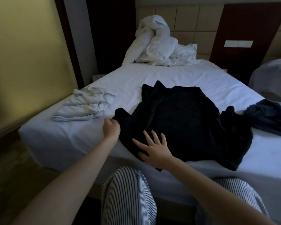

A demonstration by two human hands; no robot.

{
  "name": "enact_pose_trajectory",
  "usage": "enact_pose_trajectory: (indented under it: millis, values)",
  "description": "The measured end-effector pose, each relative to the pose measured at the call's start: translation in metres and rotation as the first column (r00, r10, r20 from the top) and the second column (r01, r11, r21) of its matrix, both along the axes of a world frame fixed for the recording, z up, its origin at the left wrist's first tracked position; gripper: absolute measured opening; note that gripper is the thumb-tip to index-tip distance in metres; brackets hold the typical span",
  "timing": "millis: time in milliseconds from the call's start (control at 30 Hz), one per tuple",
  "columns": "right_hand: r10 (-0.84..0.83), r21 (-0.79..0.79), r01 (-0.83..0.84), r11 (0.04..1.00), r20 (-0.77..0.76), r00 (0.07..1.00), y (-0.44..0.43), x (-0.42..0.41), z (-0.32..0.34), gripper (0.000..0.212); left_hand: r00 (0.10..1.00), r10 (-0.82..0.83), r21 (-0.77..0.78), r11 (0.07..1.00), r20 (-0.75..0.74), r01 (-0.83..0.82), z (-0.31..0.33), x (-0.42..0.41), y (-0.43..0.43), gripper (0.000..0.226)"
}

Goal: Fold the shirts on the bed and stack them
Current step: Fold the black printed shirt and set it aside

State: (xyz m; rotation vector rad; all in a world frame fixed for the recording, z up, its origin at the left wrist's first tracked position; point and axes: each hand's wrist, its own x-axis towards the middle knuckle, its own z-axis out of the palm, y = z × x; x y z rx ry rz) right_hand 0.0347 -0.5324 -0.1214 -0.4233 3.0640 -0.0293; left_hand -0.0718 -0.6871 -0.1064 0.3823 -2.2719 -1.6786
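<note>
Head view of a black shirt [182,114] spread out on the white-sheeted bed [169,75]. The shirt is lying under and just beyond the fingers of both hands.

- **Left hand** [111,128]: it is curling its fingers tightly around the edge of the shirt's sleeve [122,113] and gripping the cloth. The sleeve is extending just beyond the knuckles.
- **Right hand** [154,148]: it is resting palm down on the lower part of the shirt, just beside the left hand. Its fingers are straight and splayed wide, holding nothing and lying flat on the fabric.
- **Other cloth on the bed:** a folded white garment [84,104] with blue edging is lying beyond the left fingers and to their left, apart from the black shirt. A crumpled dark blue garment [271,116] is lying well to the right of the right fingertips. A bunched white duvet [157,46] is sitting far beyond both hands, at the headboard.
- **Nearest the camera:** striped trousers [128,195] are showing below the wrists.
</note>
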Motion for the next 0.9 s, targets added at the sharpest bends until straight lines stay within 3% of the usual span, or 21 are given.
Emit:
enact_pose_trajectory:
  millis: [67, 133, 233, 267, 333, 367, 433, 467, 500, 567, 600, 667, 700, 733, 767, 800, 833, 867, 900]
  values:
    - [0.065, 0.026, -0.065, 0.998, 0.001, 0.998, 0.0, -0.001, 0.0, 0.057, 0.997, 0.059, 0.337, 0.939, 0.057, -0.074, -0.005, -0.001, -0.014, 0.017]
    - [0.135, 0.113, -0.133, 0.985, -0.013, 0.991, -0.002, -0.001, 0.0, 0.064, 0.994, 0.041, 0.577, 0.811, 0.104, -0.094, -0.005, 0.0, -0.022, 0.024]
    - [0.159, 0.175, -0.152, 0.973, -0.023, 0.987, -0.006, -0.002, -0.002, 0.062, 0.993, -0.069, 0.721, 0.692, 0.095, -0.021, 0.001, 0.002, -0.027, 0.019]
    - [0.15, 0.174, -0.146, 0.974, -0.012, 0.989, -0.006, -0.003, -0.002, 0.058, 0.991, -0.117, 0.732, 0.681, 0.068, 0.03, 0.003, 0.002, -0.027, 0.033]
    - [0.148, 0.167, -0.151, 0.974, 0.033, 0.988, -0.006, -0.005, 0.0, 0.054, 0.983, -0.173, 0.594, 0.798, 0.057, 0.106, 0.002, 0.006, -0.022, 0.073]
    - [0.16, 0.173, -0.167, 0.971, 0.058, 0.985, -0.006, -0.005, 0.002, 0.056, 0.985, -0.169, 0.432, 0.892, 0.04, 0.136, 0.002, 0.012, -0.017, 0.076]
    - [0.209, 0.208, -0.226, 0.952, 0.102, 0.973, -0.007, 0.001, 0.006, 0.071, 0.997, -0.051, 0.139, 0.989, 0.055, 0.043, -0.005, 0.018, -0.005, 0.053]
    - [0.239, 0.221, -0.262, 0.939, 0.127, 0.963, -0.007, 0.006, 0.009, 0.081, 0.998, 0.041, 0.108, 0.993, 0.047, -0.046, -0.006, 0.02, -0.002, 0.041]
    - [0.265, 0.23, -0.295, 0.927, 0.154, 0.952, -0.006, 0.01, 0.011, 0.084, 0.988, 0.136, 0.192, 0.97, 0.066, -0.146, -0.001, 0.018, -0.001, 0.037]
    - [0.307, 0.202, -0.345, 0.917, 0.196, 0.931, -0.001, 0.019, 0.018, 0.064, 0.955, 0.266, 0.388, 0.873, 0.13, -0.295, 0.01, 0.007, -0.001, 0.039]
    - [0.325, 0.128, -0.352, 0.927, 0.195, 0.925, 0.004, 0.019, 0.023, 0.053, 0.951, 0.278, 0.408, 0.86, 0.132, -0.308, 0.019, 0.003, 0.003, 0.04]
    - [0.314, -0.173, -0.292, 0.941, 0.118, 0.942, 0.023, 0.018, 0.031, 0.04, 0.991, 0.126, 0.333, 0.937, -0.048, -0.104, 0.038, 0.005, 0.023, 0.036]
    - [0.255, -0.347, -0.224, 0.911, 0.047, 0.966, 0.034, 0.018, 0.036, 0.034, 0.98, -0.088, 0.21, 0.97, -0.178, 0.125, 0.046, 0.013, 0.037, 0.032]
    - [0.152, -0.478, -0.145, 0.866, -0.026, 0.988, 0.048, 0.018, 0.039, 0.028, 0.902, -0.367, 0.003, 0.926, -0.227, 0.377, 0.05, 0.022, 0.05, 0.032]
    - [0.019, -0.569, -0.066, 0.82, -0.088, 0.996, 0.062, 0.021, 0.04, 0.024, 0.777, -0.604, -0.232, 0.793, -0.177, 0.563, 0.048, 0.026, 0.06, 0.041]
    - [-0.119, -0.623, 0.01, 0.782, -0.134, 0.984, 0.076, 0.024, 0.038, 0.022, 0.672, -0.738, -0.437, 0.626, -0.064, 0.646, 0.043, 0.028, 0.066, 0.051]
    - [-0.236, -0.649, 0.072, 0.758, -0.17, 0.957, 0.088, 0.03, 0.033, 0.021, 0.619, -0.785, -0.569, 0.499, 0.022, 0.653, 0.036, 0.028, 0.069, 0.055]
    - [-0.32, -0.658, 0.116, 0.744, -0.198, 0.927, 0.099, 0.035, 0.027, 0.021, 0.62, -0.783, -0.623, 0.466, 0.04, 0.628, 0.031, 0.029, 0.068, 0.052]
    - [-0.37, -0.663, 0.142, 0.735, -0.217, 0.903, 0.106, 0.038, 0.02, 0.021, 0.637, -0.771, -0.624, 0.494, 0.007, 0.606, 0.024, 0.03, 0.065, 0.049]
